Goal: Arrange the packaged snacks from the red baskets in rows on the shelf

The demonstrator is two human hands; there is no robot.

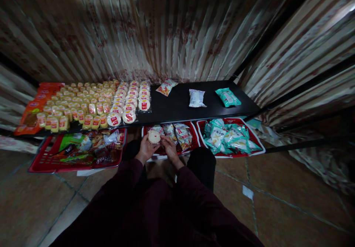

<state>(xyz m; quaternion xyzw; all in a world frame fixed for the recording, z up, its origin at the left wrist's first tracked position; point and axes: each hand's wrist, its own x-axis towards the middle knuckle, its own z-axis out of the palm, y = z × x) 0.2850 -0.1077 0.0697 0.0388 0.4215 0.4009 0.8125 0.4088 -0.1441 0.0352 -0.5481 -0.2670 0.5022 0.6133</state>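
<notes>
Between my hands, over the middle basket, is a round white wrapped cake [154, 137] with a small red mark on its face. My left hand [146, 149] grips it from the left, thumb and fingers at its edge. The fingers of my right hand [169, 148] are closed at the right edge of its clear wrapper. Rows of similar round cakes [129, 117] with red labels stand on the black shelf [172, 110] ahead. To their left are many small yellow wrapped cakes [87, 121]. Snack bags [183, 136] lie in the basket just beneath my hands.
An orange package [32, 112] lies at the shelf's left end. Two striped-edge bags and a teal bag [227, 97] rest on its right half. Red baskets hold mixed snacks [80, 149] at left and teal bags [222, 138] at right. Striped curtains hang behind; dark bars cross the right side.
</notes>
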